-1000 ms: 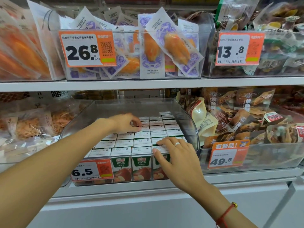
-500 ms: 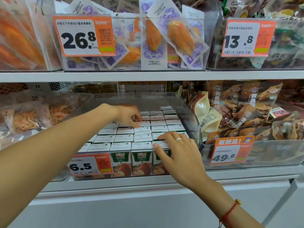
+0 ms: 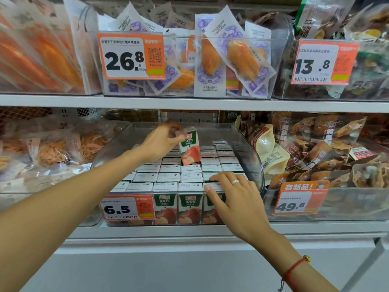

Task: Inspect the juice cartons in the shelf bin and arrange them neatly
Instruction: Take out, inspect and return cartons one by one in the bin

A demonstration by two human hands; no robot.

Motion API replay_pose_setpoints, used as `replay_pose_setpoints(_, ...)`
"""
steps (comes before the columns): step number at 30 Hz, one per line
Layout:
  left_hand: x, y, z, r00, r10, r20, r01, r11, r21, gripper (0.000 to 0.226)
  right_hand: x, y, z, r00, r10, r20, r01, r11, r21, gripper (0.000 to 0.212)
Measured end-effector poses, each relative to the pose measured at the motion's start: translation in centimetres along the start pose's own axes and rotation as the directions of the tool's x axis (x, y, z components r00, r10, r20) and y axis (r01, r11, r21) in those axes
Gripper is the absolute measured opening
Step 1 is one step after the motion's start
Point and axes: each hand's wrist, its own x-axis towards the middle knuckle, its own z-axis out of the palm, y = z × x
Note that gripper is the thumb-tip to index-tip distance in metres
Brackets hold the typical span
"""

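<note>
On the lower shelf [image 3: 189,230], a clear plastic bin [image 3: 255,163] sits packed with small apple juice cartons [image 3: 168,178] standing in tidy rows, their white tops facing up and the front row showing green-and-white panels with red apples through the bin's front wall. The left hand [image 3: 162,142] reaches over the middle of the bin toward its back and grips one carton [image 3: 189,147] by its top, fingers curled round it; this carton is raised above the rows and tilted slightly, its lower end just above the gap it fits. The hand is blurred, so the exact finger placement is unclear. The right hand [image 3: 233,199] lies at the bin's front right corner, fingers straight and spread flat on the tops of the front cartons, thumb down over the front wall; it holds nothing. A silver ring [image 3: 235,182] shows on one finger and a red cord bracelet [image 3: 294,268] on the wrist.

An orange price tag reading 6.5 [image 3: 127,207] is fixed to the bin's front left. Just beside the bin on the right stands another clear bin of brown snack pouches [image 3: 328,157] with a tag reading 49.8 [image 3: 299,199]. To the left are bags of shredded dried snack [image 3: 50,152]. On the upper shelf [image 3: 189,102], a bin holds white-and-purple sachets [image 3: 227,57] with a 26.8 tag [image 3: 130,55], and a 13.8 tag [image 3: 322,62] hangs farther right.
</note>
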Motion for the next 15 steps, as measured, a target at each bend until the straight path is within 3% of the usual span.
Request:
replay_pose_setpoints(3, -1.8, 1.6, -0.5, 0.958, -0.100, -0.270, 0.031, 0.968, -0.248, 0.028, 0.1, -0.1, -0.4, 0.999, -0.001, 0.041, 0.001, 1.000, -0.013, 0.047)
replay_pose_setpoints(5, -3.7, 2.7, -1.0, 0.912, -0.222, -0.344, 0.039, 0.884, -0.467, 0.031, 0.2, -0.2, -0.7, 0.998, -0.003, 0.063, 0.004, 1.000, -0.015, 0.046)
replay_pose_setpoints(10, -10.4, 2.7, -1.6, 0.862, -0.359, -0.358, 0.076, 0.789, -0.609, 0.021, 1.3, -0.6, -1.2, 0.994, -0.002, 0.112, -0.004, 0.999, 0.054, 0.036)
replay_pose_setpoints(15, -14.7, 1.9, -1.9, 0.815, -0.444, -0.373, 0.093, 0.735, -0.672, 0.010, 4.9, -1.6, -1.0, 0.969, -0.137, 0.207, 0.114, 0.986, 0.123, 0.033)
